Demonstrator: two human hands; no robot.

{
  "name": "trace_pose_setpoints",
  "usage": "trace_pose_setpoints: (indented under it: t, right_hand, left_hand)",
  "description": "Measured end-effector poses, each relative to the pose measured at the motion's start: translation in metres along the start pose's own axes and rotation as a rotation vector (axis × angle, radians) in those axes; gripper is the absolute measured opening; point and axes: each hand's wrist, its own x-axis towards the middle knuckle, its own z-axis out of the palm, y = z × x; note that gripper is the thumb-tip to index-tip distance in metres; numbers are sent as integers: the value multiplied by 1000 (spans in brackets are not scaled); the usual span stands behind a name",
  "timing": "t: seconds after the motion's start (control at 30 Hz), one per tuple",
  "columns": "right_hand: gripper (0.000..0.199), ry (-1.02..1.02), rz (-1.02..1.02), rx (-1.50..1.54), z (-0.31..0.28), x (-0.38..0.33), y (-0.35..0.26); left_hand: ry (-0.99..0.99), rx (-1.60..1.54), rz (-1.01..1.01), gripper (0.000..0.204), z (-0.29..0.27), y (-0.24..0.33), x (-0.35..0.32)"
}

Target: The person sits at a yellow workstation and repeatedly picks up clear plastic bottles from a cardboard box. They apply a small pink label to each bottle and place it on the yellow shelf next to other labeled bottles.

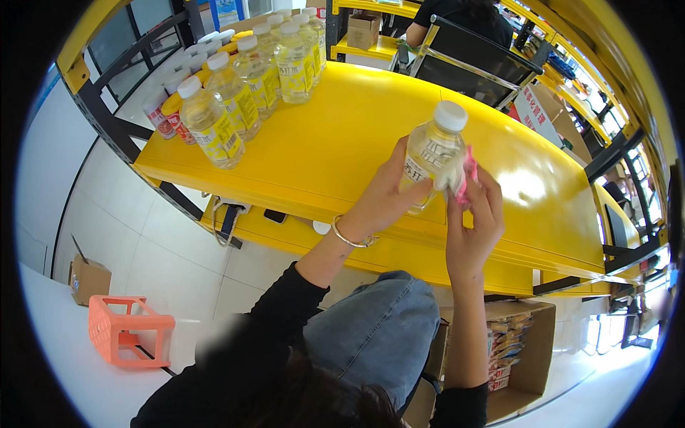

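Above the yellow table, my left hand (391,187) is wrapped round a clear plastic bottle (428,146) with a white cap and a printed label. The bottle stands nearly upright, tilted slightly. My right hand (477,221) pinches a small white and pink cloth (462,177) against the bottle's right side. The cloth covers part of the label, and the fingertips behind it are partly hidden. A bangle circles my left wrist.
Several similar bottles (214,135) with yellow labels stand in rows at the table's (314,150) left end, beside cans. An orange stool (132,332) and a small carton (90,279) are on the floor at left. An open carton of packets (540,357) stands below right. A person sits in a black chair (464,60) beyond.
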Motion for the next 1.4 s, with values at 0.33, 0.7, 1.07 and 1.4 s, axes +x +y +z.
trace_pose_setpoints:
  t: [0.33, 0.7, 1.07, 1.4]
  right_hand:
    - [26, -197, 174, -3, -5, -37, 21]
    - [29, -446, 227, -43, -55, 28, 4]
    - [26, -103, 137, 131, -5, 36, -3]
    - [28, -362, 180, -276, 10, -20, -8]
  left_hand:
    - [-68, 39, 10, 77, 4, 1, 3]
    - [75, 286, 118, 77, -2, -18, 5]
    - [-23, -2, 29, 69, 1, -7, 3]
    - [-56, 22, -13, 73, 0, -2, 6]
